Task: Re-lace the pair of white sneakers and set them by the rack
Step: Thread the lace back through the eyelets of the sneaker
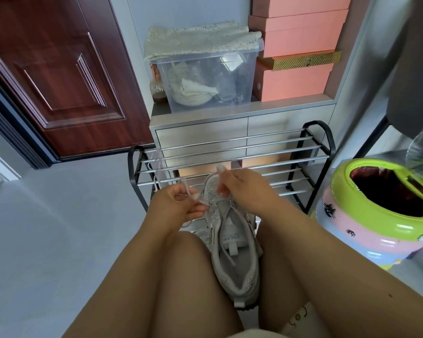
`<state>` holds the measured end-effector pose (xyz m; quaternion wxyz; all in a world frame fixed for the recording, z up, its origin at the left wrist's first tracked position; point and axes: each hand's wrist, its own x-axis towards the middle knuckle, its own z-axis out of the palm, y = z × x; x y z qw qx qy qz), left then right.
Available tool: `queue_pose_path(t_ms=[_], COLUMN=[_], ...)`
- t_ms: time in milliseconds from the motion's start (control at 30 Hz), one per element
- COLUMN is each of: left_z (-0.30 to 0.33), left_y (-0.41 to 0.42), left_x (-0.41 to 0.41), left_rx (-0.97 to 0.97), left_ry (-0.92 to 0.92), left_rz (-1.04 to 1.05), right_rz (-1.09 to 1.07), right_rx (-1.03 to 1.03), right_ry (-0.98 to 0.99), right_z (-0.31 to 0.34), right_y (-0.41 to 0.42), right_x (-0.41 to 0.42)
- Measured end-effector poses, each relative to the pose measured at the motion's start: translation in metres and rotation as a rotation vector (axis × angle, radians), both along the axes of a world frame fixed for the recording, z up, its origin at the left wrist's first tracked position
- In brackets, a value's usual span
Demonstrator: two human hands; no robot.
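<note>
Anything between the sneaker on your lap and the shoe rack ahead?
Nothing visible. The white mesh sneaker lies between the knees, toe toward the black-framed metal-bar shoe rack. Both hands, left hand and right hand, hold its pale lace.

Open floor [47, 228] is stretching out wide to the left, so plenty of room that side. Straight ahead the shoe rack [232, 162] is blocking things, and the green-rimmed bin [366, 215] is crowding in close on the right.
</note>
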<state>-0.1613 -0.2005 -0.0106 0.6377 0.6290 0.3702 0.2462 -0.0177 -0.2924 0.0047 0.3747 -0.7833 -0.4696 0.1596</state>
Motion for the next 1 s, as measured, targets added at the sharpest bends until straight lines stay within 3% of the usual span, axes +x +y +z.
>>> queue_pose_path(t_ms=[133,233,467,833,1000], left_z=[-0.013,-0.018,-0.023,-0.022,-0.024], left_y=[-0.002,-0.002,-0.001,-0.002,0.002], left_x=[-0.001,0.001,0.005,0.003,0.006], left_rx=[0.045,0.108,0.303,0.471,0.536], left_ry=[-0.01,0.027,0.153,0.24,0.331], left_rz=[0.019,0.008,0.021,-0.037,-0.053], right_rz=[0.0,0.032,-0.043,0.001,-0.027], right_rx=[-0.181,-0.259,-0.209,-0.281,-0.228], right_ry=[-0.163,-0.093,0.207,0.157,0.271], right_z=[-0.005,-0.004,-0.019,-0.024,-0.037], right_y=[-0.005,-0.008,-0.005,0.001,0.004], right_x=[-0.002,-0.005,-0.005,-0.007,-0.004])
